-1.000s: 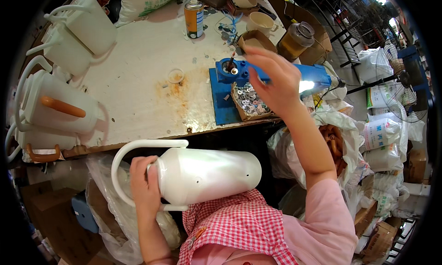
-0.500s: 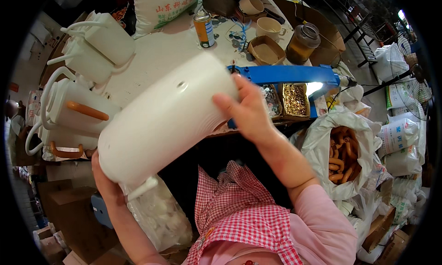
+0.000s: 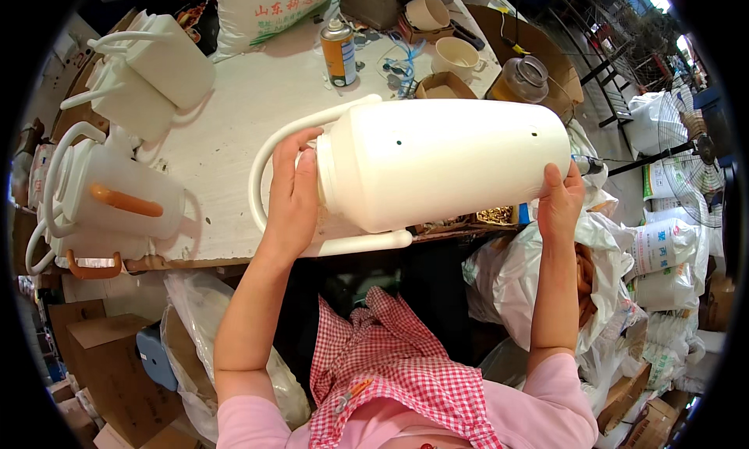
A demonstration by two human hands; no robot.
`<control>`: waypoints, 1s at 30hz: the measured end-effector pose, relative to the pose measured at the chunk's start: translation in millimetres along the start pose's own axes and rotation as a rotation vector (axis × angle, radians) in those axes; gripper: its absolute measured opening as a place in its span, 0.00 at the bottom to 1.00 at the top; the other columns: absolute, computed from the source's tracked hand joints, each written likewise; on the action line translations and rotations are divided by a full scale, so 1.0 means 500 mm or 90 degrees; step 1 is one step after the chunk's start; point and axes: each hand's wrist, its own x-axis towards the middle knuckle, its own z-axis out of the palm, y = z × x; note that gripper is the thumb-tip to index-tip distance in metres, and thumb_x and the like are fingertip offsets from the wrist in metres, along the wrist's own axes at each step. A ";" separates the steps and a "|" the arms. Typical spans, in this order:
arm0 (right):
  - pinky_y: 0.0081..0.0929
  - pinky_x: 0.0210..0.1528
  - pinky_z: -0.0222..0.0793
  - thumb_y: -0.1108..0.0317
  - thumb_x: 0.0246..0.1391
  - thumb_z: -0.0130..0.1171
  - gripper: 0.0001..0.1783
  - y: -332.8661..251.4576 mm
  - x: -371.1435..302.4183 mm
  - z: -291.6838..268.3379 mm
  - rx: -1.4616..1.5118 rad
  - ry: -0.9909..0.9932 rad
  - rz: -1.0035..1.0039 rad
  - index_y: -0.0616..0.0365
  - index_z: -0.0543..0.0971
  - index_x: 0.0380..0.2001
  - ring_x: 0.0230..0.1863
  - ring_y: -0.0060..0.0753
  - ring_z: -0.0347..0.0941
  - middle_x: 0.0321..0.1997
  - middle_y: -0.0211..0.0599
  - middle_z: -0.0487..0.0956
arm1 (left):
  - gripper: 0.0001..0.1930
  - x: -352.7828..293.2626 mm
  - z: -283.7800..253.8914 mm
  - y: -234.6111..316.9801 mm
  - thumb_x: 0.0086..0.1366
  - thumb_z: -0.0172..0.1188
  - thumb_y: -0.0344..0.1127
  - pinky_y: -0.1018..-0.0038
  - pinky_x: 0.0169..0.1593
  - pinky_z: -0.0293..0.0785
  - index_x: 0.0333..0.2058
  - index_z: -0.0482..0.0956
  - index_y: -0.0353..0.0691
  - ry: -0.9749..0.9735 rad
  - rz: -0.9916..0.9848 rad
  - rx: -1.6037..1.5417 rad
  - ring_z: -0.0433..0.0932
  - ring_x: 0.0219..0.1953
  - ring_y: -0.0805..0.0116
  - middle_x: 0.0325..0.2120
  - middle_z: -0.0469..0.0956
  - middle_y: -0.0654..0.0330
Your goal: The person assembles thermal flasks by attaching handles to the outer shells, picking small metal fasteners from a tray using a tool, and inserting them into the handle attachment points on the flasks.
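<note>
A long white plastic jug body (image 3: 460, 156) lies on its side in the air over the bench's front edge, its neck to the left and its base to the right. Two small dark holes show in its wall. My left hand (image 3: 295, 191) is closed round the neck, beside a white swing handle (image 3: 261, 164) that loops about that end. At the base, my right hand (image 3: 560, 203) grips the rim, thumb on the near side. Some fingers of both hands are hidden behind the jug.
Several white jugs (image 3: 125, 191), some with brown grips (image 3: 125, 200), stand at the left of the bench (image 3: 211, 215). Behind are a spray can (image 3: 339, 55), a cup (image 3: 456, 56) and a full sack (image 3: 269, 16). A bag (image 3: 507, 269) of brown grips is at right.
The jug has swung from a slant to nearly level and moved right, its handle now showing at the left end. My left hand has come up to the neck; my right hand has moved right.
</note>
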 end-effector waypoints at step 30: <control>0.27 0.42 0.75 0.65 0.59 0.67 0.15 0.019 -0.073 0.036 -0.229 0.163 -0.140 0.62 0.77 0.43 0.33 0.24 0.77 0.33 0.31 0.81 | 0.21 0.075 0.081 0.053 0.68 0.62 0.36 0.65 0.67 0.62 0.58 0.77 0.36 -0.045 0.239 0.264 0.71 0.62 0.60 0.58 0.75 0.54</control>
